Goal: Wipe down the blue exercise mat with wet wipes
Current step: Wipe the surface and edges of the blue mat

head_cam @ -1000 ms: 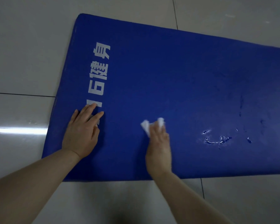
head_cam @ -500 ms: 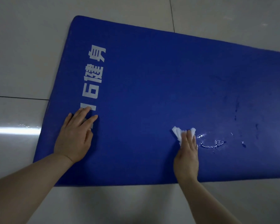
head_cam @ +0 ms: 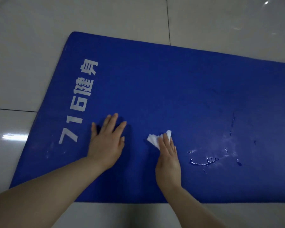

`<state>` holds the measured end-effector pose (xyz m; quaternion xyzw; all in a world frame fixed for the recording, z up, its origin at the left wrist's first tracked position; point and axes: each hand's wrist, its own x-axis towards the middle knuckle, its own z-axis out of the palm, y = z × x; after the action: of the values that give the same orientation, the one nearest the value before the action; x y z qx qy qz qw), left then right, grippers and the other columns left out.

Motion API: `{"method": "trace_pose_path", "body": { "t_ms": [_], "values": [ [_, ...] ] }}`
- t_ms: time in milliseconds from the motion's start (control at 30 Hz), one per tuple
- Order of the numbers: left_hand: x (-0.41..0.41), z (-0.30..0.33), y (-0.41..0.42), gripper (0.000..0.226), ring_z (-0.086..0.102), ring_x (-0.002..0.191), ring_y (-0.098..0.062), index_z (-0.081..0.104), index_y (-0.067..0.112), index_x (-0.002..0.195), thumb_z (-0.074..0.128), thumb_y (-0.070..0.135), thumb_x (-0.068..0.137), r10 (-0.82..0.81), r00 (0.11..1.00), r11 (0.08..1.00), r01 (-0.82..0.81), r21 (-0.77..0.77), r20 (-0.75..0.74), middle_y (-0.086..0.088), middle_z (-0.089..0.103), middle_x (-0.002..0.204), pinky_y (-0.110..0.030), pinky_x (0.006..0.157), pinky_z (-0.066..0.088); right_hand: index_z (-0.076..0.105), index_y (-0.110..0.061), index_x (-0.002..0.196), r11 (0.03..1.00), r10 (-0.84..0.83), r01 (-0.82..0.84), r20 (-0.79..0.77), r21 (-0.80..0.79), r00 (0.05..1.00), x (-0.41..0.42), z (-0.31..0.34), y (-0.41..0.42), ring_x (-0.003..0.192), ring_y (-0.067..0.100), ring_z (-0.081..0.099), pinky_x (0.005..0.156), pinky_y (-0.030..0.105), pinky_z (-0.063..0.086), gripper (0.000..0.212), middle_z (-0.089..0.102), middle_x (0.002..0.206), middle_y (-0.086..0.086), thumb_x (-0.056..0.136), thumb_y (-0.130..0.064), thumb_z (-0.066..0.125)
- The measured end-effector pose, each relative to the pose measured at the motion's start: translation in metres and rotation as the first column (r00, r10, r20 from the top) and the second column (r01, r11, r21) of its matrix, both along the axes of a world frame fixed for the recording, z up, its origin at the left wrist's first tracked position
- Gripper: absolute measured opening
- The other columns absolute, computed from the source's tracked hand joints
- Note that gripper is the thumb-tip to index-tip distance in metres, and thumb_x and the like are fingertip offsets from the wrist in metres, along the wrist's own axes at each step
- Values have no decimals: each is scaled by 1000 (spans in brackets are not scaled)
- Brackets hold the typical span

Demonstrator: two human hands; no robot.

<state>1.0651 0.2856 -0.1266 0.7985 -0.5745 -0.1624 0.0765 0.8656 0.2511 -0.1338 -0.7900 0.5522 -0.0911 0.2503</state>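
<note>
Running left to right across the tiled floor (head_cam: 39, 38): blue exercise mat (head_cam: 171, 89). Your right hand (head_cam: 169, 159) presses the wet wipe (head_cam: 154, 139) flat; puddles (head_cam: 204, 160) lie just right. Left hand (head_cam: 107, 140): spread, bracing.

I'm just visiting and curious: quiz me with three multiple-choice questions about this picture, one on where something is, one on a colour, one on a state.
1. Where do the water droplets lie, seen from the wet wipe?
A. To its right
B. To its left
C. On the floor tiles

2. What colour is the printed lettering on the exercise mat?
A. Yellow
B. White
C. Red

3. How is the left hand placed?
A. Clenched in a fist
B. Raised off the mat
C. Flat on the mat, fingers straight

Answers: 1 A, the droplets glisten right of the right hand pressing the wipe. 2 B, the characters show white against blue. 3 C, the palm rests down beside the lettering.
</note>
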Motion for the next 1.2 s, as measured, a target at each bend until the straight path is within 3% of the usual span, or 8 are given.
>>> {"method": "trace_pose_path", "body": {
  "t_ms": [167,333,467,600,900,1033,1167,1200],
  "values": [
    [-34,-15,-44,62,-23,143,-21,-6,37,149,25,54,98,-9,998,975,-5,224,61,4,-27,155,-66,108,-5,19,-17,151,986,156,-157,-42,-46,987,15,6,-81,143,7,-10,115,21,-11,65,-4,154,-12,93,6,36],
    [-29,-8,-45,62,-27,141,-19,-12,40,147,22,54,97,-35,998,937,15,348,51,11,-41,142,-66,108,-4,-12,-21,151,912,374,-332,-158,242,914,35,-6,-111,139,13,-30,111,35,-19,66,-28,154,-8,100,-46,23],
    [-25,20,-61,62,-25,142,-19,-12,40,148,28,46,100,-50,999,841,53,539,-19,9,-38,148,-63,113,6,-24,-24,146,813,466,-365,-130,454,875,34,-3,-124,125,5,-42,102,34,-28,72,-43,144,-13,98,-55,20],
    [-15,54,-86,58,-12,146,-18,0,37,150,30,43,101,-56,995,724,100,682,-86,6,-22,157,-56,115,4,-29,-24,144,799,482,-351,-170,489,860,39,2,-123,123,8,-45,99,36,-32,76,-50,133,-13,96,-57,20],
    [7,40,-136,53,-7,146,-17,12,25,152,29,31,102,18,1000,937,-22,349,14,0,-13,159,-38,119,3,-41,-22,132,807,461,-317,-196,499,866,38,-3,-119,113,6,-56,100,35,-33,77,-59,123,-20,95,-60,15],
    [34,12,-195,53,-11,146,-18,10,22,152,26,32,103,87,995,985,-92,147,45,-2,-15,159,-36,118,-1,-50,-26,125,820,424,-283,-196,498,884,38,-8,-120,120,7,-54,94,28,-40,84,-54,135,-16,92,-64,17],
    [39,-14,-230,53,-8,146,-19,14,21,152,20,34,101,175,985,984,-175,43,9,-4,-7,160,-36,116,-6,1,-21,150,946,287,-224,-284,236,915,47,1,-117,145,15,-17,112,32,-8,101,-22,157,-6,68,-66,38],
    [38,-18,-231,54,-5,147,-21,17,21,151,19,35,99,176,984,984,-177,29,22,-5,-3,160,-36,116,-6,1,-24,151,954,265,-211,-271,212,925,50,6,-117,146,14,-14,114,33,-3,105,-16,159,-5,63,-66,38]
  ]
}}
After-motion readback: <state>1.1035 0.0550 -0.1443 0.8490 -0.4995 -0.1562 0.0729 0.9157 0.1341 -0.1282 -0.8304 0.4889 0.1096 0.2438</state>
